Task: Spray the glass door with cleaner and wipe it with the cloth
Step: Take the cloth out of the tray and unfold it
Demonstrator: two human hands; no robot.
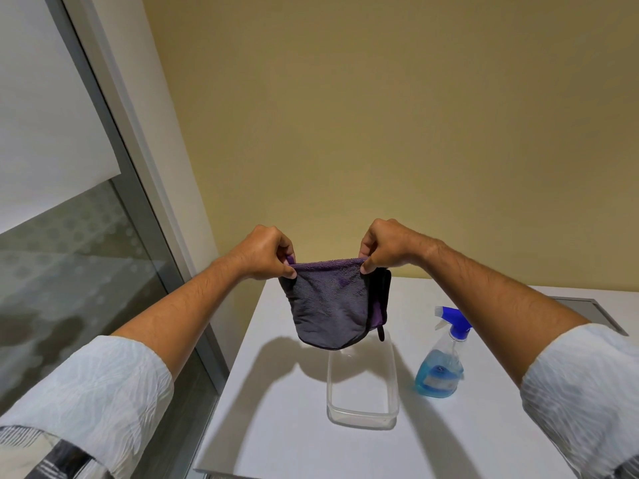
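Left hand (pixel 266 252) and right hand (pixel 383 245) each pinch a top corner of the purple microfibre cloth (pixel 333 302), their grip holding it spread above a clear plastic tub (pixel 363 414) on the white bench (pixel 276 409). Best fold it flat into a pad before wiping. The spray bottle (pixel 441 361) stands just right; the glass door (pixel 79 264) is left.

Purple-grey cloth (pixel 332 305) hung folded, top edge pinched. Blue-triggered spray bottle (pixel 441 361) stood upright on table. Glass door (pixel 69 271) at left.
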